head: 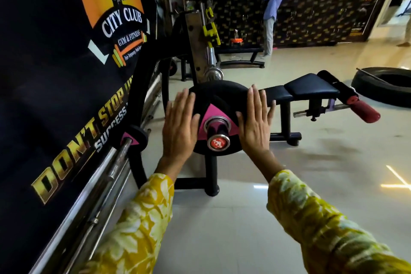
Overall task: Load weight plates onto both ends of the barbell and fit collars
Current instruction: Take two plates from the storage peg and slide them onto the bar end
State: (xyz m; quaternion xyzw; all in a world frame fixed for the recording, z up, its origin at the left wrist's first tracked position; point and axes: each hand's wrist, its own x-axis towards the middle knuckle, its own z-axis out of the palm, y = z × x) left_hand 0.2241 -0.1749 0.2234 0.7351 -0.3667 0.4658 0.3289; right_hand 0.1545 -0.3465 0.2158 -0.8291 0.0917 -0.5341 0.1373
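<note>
A black weight plate (219,93) with pink triangles sits on the near sleeve of a barbell, whose red-capped end (218,143) points at me. My left hand (180,127) lies flat against the plate's left side, fingers straight. On the plate's right side my right hand (255,122) presses flat in the same way. A smaller black and pink plate (136,138) sits on another chrome bar (106,176) at the left. No collar shows on the near sleeve.
A banner wall (66,73) runs close along the left. A black rack frame (211,176) stands under the plate, a padded bench (309,91) to the right, a tyre (384,87) beyond. A person (272,11) stands at the far wall.
</note>
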